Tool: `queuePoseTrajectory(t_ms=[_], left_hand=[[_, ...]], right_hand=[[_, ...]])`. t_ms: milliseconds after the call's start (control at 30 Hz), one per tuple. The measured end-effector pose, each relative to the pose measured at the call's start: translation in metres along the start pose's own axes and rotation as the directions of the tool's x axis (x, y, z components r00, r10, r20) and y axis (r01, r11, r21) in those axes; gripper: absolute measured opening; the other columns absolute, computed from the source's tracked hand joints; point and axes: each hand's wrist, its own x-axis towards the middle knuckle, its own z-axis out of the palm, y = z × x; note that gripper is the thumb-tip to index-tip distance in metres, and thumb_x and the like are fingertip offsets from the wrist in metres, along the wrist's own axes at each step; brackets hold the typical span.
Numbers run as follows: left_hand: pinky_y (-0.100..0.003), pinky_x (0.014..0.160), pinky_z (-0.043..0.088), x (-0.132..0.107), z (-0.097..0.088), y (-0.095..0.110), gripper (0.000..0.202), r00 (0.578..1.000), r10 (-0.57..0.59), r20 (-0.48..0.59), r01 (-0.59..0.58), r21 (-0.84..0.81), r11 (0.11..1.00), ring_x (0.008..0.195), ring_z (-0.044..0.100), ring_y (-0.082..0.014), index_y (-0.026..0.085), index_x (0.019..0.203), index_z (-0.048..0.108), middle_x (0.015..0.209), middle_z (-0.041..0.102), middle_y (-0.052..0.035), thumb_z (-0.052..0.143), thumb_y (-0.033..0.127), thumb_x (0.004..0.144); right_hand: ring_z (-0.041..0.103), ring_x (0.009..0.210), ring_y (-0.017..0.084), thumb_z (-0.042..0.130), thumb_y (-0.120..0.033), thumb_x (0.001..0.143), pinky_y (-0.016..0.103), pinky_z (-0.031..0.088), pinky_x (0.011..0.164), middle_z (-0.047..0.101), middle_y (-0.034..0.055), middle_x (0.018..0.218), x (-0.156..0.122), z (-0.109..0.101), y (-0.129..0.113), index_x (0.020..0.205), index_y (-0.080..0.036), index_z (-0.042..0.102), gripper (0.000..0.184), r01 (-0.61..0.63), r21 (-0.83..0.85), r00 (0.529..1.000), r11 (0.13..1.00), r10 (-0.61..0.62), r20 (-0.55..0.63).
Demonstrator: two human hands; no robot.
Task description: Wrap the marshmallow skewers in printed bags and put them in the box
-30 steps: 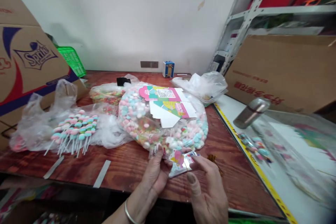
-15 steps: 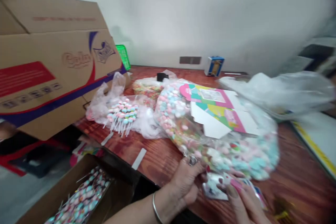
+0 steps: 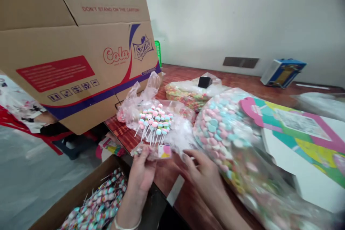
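Note:
My left hand is closed on a small clear plastic bag with a pink, yellow and white label. Just beyond it, pastel candy lollipops on white sticks lie fanned out on clear plastic. My right hand is to the right of the bag, its fingers partly bent and apart, near crumpled clear plastic; I see nothing held in it. Under my left arm, an open carton contains many similar pastel candies on sticks.
A big cardboard box stands at the left. Large clear bags of pastel candies cover the right side, with a colourful printed card box on top. Behind are a black block and a blue box. A white strip lies on the table.
The view has turned left. Both hands have moved left, from beside the candy bag to before the lollipops. The labelled small bag is now in my left hand, and my right hand is apart from it.

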Motion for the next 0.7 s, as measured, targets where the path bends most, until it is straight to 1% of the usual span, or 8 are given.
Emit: queuePoseTrajectory(t_ms=[67, 167, 267, 333, 400, 500, 567, 700], left_hand=[[-0.016, 0.053, 0.041, 0.01, -0.016, 0.019, 0.04, 0.999, 0.05, 0.016, -0.05, -0.018, 0.999, 0.051, 0.04, -0.0042, 0.015, 0.06, 0.048, 0.056, 0.045, 0.0071, 0.086, 0.029, 0.061], [-0.017, 0.053, 0.043, 0.017, -0.032, 0.03, 0.039, 0.997, 0.078, 0.006, -0.078, -0.034, 0.996, 0.052, 0.04, -0.0051, 0.015, 0.059, 0.048, 0.057, 0.045, 0.0062, 0.083, 0.029, 0.065], [-0.016, 0.051, 0.042, 0.019, -0.036, 0.03, 0.037, 0.999, 0.038, -0.03, -0.041, -0.093, 0.995, 0.051, 0.04, -0.0043, 0.014, 0.06, 0.049, 0.059, 0.047, 0.0057, 0.085, 0.024, 0.062], [-0.015, 0.048, 0.04, 0.02, -0.033, 0.028, 0.036, 0.999, -0.014, -0.04, 0.008, -0.152, 0.988, 0.05, 0.039, -0.0035, 0.014, 0.061, 0.05, 0.061, 0.049, 0.0054, 0.085, 0.022, 0.062], [-0.014, 0.046, 0.038, 0.019, -0.028, 0.023, 0.031, 0.995, -0.087, -0.057, 0.072, -0.22, 0.973, 0.049, 0.039, -0.0026, 0.014, 0.064, 0.053, 0.063, 0.05, 0.0054, 0.083, 0.018, 0.064], [-0.015, 0.043, 0.034, 0.017, -0.017, 0.01, 0.02, 0.972, -0.224, -0.073, 0.189, -0.328, 0.926, 0.047, 0.04, -0.0029, 0.014, 0.07, 0.057, 0.064, 0.053, 0.0046, 0.076, 0.011, 0.071], [-0.016, 0.042, 0.033, 0.014, -0.007, -0.002, 0.015, 0.946, -0.322, -0.042, 0.284, -0.377, 0.882, 0.046, 0.041, -0.0038, 0.014, 0.072, 0.057, 0.064, 0.054, 0.0035, 0.071, 0.01, 0.077], [-0.017, 0.041, 0.033, -0.001, 0.018, -0.033, 0.014, 0.879, -0.472, 0.066, 0.461, -0.369, 0.807, 0.045, 0.042, -0.0049, 0.013, 0.071, 0.057, 0.061, 0.054, 0.0028, 0.067, 0.011, 0.081]], right_hand=[[0.066, 0.073, 0.019, 0.05, -0.031, 0.088, 0.027, 0.047, 0.065, 0.072, 0.0055, 0.079, 0.031, 0.047, -0.007, 0.08, -0.02, 0.071, 0.024, -0.068, -0.129, 0.988, 0.989, 0.084, 0.128], [0.066, 0.069, 0.022, 0.054, -0.026, 0.085, 0.028, 0.042, 0.062, 0.07, 0.0109, 0.071, 0.06, 0.101, -0.012, 0.068, -0.016, 0.068, 0.024, -0.111, -0.224, 0.98, 0.968, 0.144, 0.139], [0.065, 0.068, 0.022, 0.053, -0.019, 0.084, 0.028, 0.038, 0.06, 0.07, 0.0134, 0.072, 0.073, 0.123, -0.011, 0.069, -0.014, 0.067, 0.02, -0.148, -0.277, 0.976, 0.949, 0.186, 0.115], [0.064, 0.068, 0.02, 0.049, -0.017, 0.085, 0.027, 0.037, 0.06, 0.07, 0.0113, 0.073, 0.073, 0.119, -0.01, 0.071, -0.015, 0.066, 0.021, -0.164, -0.288, 0.976, 0.944, 0.198, 0.092], [0.063, 0.066, 0.018, 0.046, -0.02, 0.087, 0.026, 0.037, 0.059, 0.069, 0.0074, 0.071, 0.066, 0.098, -0.009, 0.073, -0.018, 0.064, 0.023, -0.178, -0.288, 0.977, 0.941, 0.204, 0.063], [0.06, 0.061, 0.015, 0.042, -0.033, 0.092, 0.024, 0.038, 0.057, 0.065, 0.0013, 0.065, 0.038, 0.041, -0.005, 0.074, -0.021, 0.061, 0.029, -0.163, -0.246, 0.984, 0.956, 0.174, 0.025], [0.059, 0.056, 0.014, 0.043, -0.042, 0.091, 0.023, 0.041, 0.053, 0.062, -0.0007, 0.06, 0.007, -0.006, 0.001, 0.076, -0.023, 0.062, 0.032, -0.066, -0.149, 0.998, 0.987, 0.065, -0.009], [0.067, 0.065, 0.017, 0.057, -0.048, 0.083, 0.021, 0.05, 0.058, 0.071, 0.0003, 0.075, -0.073, -0.09, 0.014, 0.085, -0.027, 0.069, 0.025, 0.074, -0.197, 0.989, 0.978, -0.097, -0.113]])
